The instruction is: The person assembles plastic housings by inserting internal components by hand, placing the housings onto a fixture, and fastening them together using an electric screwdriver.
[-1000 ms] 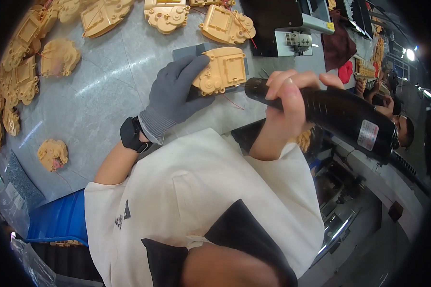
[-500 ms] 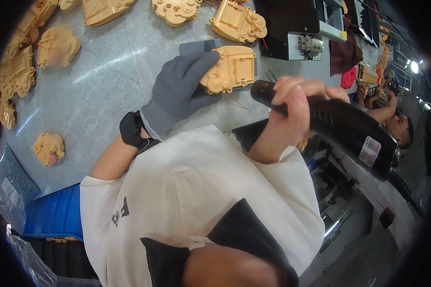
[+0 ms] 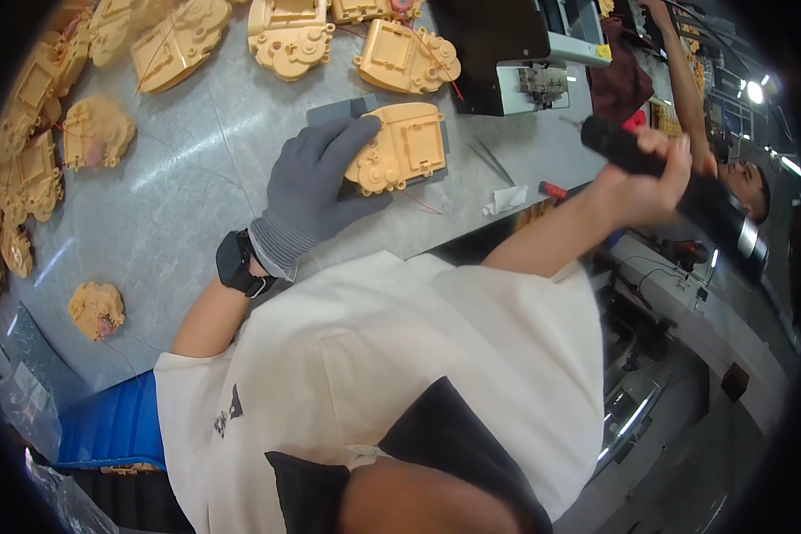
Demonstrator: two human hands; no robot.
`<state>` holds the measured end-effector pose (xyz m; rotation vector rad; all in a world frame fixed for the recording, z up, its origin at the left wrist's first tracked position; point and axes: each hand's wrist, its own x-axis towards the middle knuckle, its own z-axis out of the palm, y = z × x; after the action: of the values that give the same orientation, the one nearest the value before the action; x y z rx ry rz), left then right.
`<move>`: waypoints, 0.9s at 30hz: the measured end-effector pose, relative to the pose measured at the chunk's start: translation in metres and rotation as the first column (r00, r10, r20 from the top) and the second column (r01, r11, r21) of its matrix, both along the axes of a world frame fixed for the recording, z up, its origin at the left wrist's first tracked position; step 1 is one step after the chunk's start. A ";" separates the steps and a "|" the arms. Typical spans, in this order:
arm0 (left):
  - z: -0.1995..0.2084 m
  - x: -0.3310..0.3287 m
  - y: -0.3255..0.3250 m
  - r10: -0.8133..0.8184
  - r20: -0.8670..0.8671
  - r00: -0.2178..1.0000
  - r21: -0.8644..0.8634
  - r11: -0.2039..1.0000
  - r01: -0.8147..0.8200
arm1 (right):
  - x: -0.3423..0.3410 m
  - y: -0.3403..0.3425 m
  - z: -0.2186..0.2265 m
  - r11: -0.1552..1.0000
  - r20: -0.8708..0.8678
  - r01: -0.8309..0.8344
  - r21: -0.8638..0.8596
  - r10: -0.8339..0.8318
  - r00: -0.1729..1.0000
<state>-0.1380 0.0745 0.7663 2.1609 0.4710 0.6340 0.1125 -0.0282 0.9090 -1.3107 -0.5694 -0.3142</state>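
My left hand, in a grey knit glove, is closed on the left end of a yellow plastic gear housing. A thin red wire trails from the housing's near edge. The housing rests over a dark grey block on the table. My bare right hand is wrapped around a black power screwdriver, held up to the right, apart from the housing. Its narrow nose points left, and the hand is slightly blurred.
Similar housings lie along the far and left sides of the grey table. A black machine stands at the back. Tweezers, white paper and a small red cylinder lie right of the housing. A blue bin sits lower left; a co-worker is at far right.
My right hand has moved the power screwdriver away from the housing, to the right. The left hand keeps its hold on the housing. The whole view has shifted slightly.
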 end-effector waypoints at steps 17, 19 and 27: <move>-0.002 -0.003 0.010 -0.093 0.015 0.996 0.032 0.995 0.093 | -0.127 0.001 -0.028 0.730 -0.002 -0.676 0.097 0.679 0.734; -0.001 -0.001 0.009 -0.106 0.015 0.994 0.031 0.994 0.106 | -0.124 -0.004 -0.028 0.653 0.014 -0.756 0.053 0.756 0.654; -0.004 -0.005 0.008 -0.087 0.040 0.995 0.048 0.995 0.085 | -0.134 0.004 -0.032 0.626 0.008 -0.773 -0.106 0.777 0.629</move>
<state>-0.1429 0.0823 0.7621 2.1946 0.3423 0.6466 -0.0217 -0.0247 0.8772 -1.0216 -1.1548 0.4164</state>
